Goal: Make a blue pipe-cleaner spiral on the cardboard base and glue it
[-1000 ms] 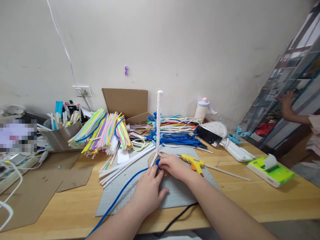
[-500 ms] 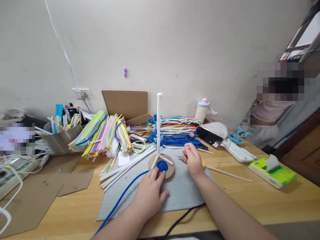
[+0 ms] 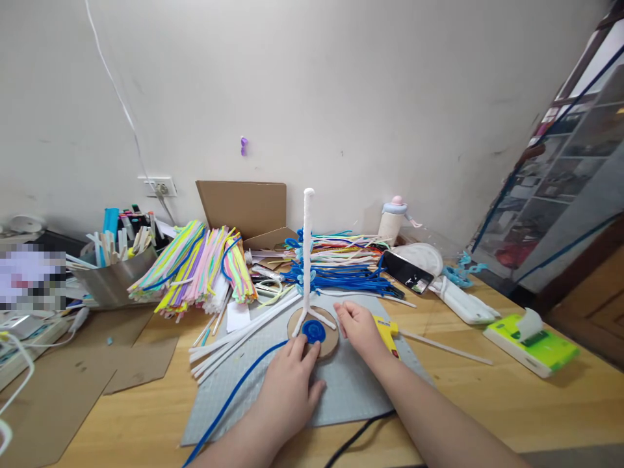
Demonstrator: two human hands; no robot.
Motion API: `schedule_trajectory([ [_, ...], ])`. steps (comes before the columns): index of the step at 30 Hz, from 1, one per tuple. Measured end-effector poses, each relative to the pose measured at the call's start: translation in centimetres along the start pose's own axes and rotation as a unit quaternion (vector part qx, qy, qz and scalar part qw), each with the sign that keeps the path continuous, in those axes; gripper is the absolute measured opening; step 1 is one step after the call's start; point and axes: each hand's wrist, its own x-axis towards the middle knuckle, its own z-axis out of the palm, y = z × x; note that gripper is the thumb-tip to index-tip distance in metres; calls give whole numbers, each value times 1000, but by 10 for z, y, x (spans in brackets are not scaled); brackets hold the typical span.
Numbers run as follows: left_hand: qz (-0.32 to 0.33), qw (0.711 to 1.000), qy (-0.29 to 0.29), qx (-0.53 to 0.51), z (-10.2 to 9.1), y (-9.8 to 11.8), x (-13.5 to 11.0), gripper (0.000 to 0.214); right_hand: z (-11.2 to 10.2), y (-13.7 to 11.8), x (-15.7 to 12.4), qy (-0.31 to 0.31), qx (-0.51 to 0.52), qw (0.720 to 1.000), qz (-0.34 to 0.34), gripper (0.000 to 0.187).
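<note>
My left hand [image 3: 290, 383] lies with fingers stretched out, fingertips on the front edge of a flat blue pipe-cleaner coil [image 3: 313, 331]. The coil rests on a round cardboard base [image 3: 327, 348], and its loose blue tail [image 3: 238, 391] runs down past my left forearm. From the base rises a white pipe-cleaner stem [image 3: 307, 253] with splayed feet. Just right of the base, my right hand [image 3: 359, 328] is closed in a pinch; whatever is between its fingers is hidden. Behind that hand lies a yellow glue gun [image 3: 387, 333] with a long glue stick [image 3: 443, 346] out its back.
A grey cutting mat [image 3: 341, 400] lies under the work. White pipe cleaners [image 3: 244, 341] and multicoloured bundles [image 3: 190, 266] are at left, blue ones [image 3: 346, 276] behind. A phone [image 3: 407, 272], tissue pack [image 3: 531, 344] and bottle [image 3: 391, 221] stand rightward. A black cord [image 3: 358, 435] crosses the front.
My right hand has moved left and down toward the base, uncovering the glue gun. My left hand stays on the coil. The person at far right is out of view.
</note>
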Motion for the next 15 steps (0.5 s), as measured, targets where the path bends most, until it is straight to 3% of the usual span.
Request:
schedule_trajectory([
  [3,0,1000,3,-1,0,0,1,57,4,-3,-1,-99,-97,986,-89,8],
  [6,-1,1000,0,-7,0,0,1,56,10,-5,1,-221,-211,936,-175,11],
  [11,2,1000,0,-8,-1,0,1,53,16,-11,6,-247,-252,916,-193,15],
  [15,8,1000,3,-7,0,1,1,51,23,-14,2,-225,-274,914,-198,13],
])
